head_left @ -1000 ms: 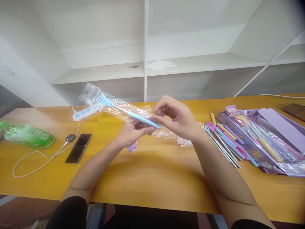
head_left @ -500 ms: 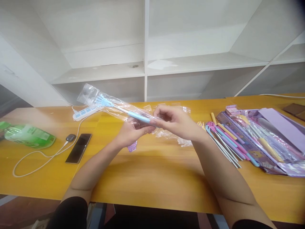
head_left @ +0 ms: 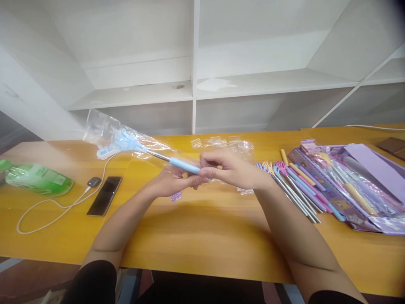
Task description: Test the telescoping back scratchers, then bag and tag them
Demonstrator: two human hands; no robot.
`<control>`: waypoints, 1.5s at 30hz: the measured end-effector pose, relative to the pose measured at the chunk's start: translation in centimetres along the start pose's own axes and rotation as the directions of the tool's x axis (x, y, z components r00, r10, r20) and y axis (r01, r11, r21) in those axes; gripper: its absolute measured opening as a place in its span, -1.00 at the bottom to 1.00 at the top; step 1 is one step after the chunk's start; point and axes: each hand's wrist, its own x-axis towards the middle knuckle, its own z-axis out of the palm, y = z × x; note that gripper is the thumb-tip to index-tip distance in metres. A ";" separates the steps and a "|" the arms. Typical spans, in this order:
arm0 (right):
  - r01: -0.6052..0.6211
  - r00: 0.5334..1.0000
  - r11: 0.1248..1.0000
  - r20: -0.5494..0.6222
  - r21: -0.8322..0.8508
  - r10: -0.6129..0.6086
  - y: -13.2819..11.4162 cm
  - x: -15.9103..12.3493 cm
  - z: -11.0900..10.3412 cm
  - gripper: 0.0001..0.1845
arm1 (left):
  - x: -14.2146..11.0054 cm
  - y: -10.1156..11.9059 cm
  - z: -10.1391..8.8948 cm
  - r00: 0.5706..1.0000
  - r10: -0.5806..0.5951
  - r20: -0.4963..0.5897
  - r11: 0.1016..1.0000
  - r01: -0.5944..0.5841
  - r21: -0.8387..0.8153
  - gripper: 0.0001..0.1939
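A light blue back scratcher (head_left: 183, 165) with a metal rod and claw-like head lies inside a clear plastic bag (head_left: 103, 126). It is held above the table, tilted, its head up to the left. My left hand (head_left: 171, 181) is closed around the bagged handle from below, its fingers partly hidden. At the handle's right end, my right hand (head_left: 226, 168) pinches the bag and handle between thumb and fingers. Beneath my left hand a small purple striped piece (head_left: 176, 196) shows on the table. Behind my right hand lie several crumpled clear bags (head_left: 242, 147).
Several loose back scratchers (head_left: 303, 185) lie at the right, beside a purple patterned box (head_left: 343, 207) holding bagged ones. At the left are a phone (head_left: 104, 196), a white cable (head_left: 57, 204), a power strip (head_left: 106, 152) and a green bottle (head_left: 38, 179). White shelving (head_left: 194, 63) stands behind.
The scratcher's head and the bag's top have moved left and slightly down over the power strip. My right hand has lowered slightly; both hands keep their hold.
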 end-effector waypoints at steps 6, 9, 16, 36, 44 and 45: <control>-0.024 0.994 0.988 0.109 0.152 0.008 -0.3 0.2 0.2 -0.52 | 0.1 -0.1 -0.1 0.995 0.067 0.075 0.998 -0.069 0.015 -0.69; 0.012 0.992 0.982 0.120 0.186 -0.035 -0.2 0.2 0.2 -0.58 | 0.1 -0.5 0.1 0.996 0.074 0.049 0.996 -0.076 0.037 -0.62; 0.017 0.991 0.988 0.130 0.151 -0.037 -0.2 0.0 -0.2 -0.58 | 0.3 -0.5 0.5 0.991 0.122 0.061 0.990 -0.125 0.066 -0.53; -0.018 0.959 0.913 0.266 0.408 -0.100 1.3 0.2 -0.6 -0.52 | 0.0 0.3 0.2 0.956 0.201 0.216 0.965 -0.230 0.123 -0.59; -0.072 0.944 0.845 0.311 0.530 -0.115 2.2 0.1 -0.2 -0.52 | -0.2 0.6 0.2 0.937 0.184 0.297 0.979 -0.203 0.035 -0.57; -0.074 0.943 0.835 0.311 0.545 -0.120 2.4 0.1 -0.2 -0.52 | -0.2 0.6 0.2 0.936 0.181 0.302 0.979 -0.200 0.031 -0.57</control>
